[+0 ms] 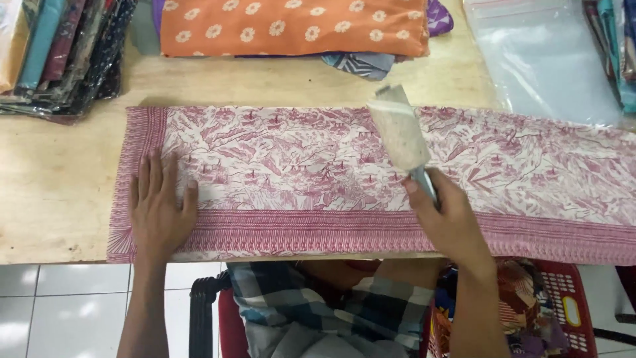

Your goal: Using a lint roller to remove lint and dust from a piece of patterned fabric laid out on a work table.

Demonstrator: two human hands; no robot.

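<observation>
Flat on the pink patterned cloth (318, 179), which lies lengthwise along the wooden table (53, 179), the left hand (158, 209) presses with fingers spread, gripping nothing. Meanwhile the right hand (447, 215) closes around an iron (399, 129) (its sole tipped up) above the cloth's middle.

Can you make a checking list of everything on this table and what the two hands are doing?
Surface: pale wooden table, white tiled floor below.
Job's things: long pink-and-white patterned cloth lying flat along the table's front edge; flat cloth-wrapped paddle tool.
Clutter: folded orange cloth with white flowers; stack of dark folded fabrics; clear plastic bags.
Grippers: left hand flat on the cloth, fingers spread; right hand gripping the tool's handle, which tilts up over the cloth.
Cables: nothing seen.
Surroundings: red plastic basket holding coloured fabric under the table's right side.
</observation>
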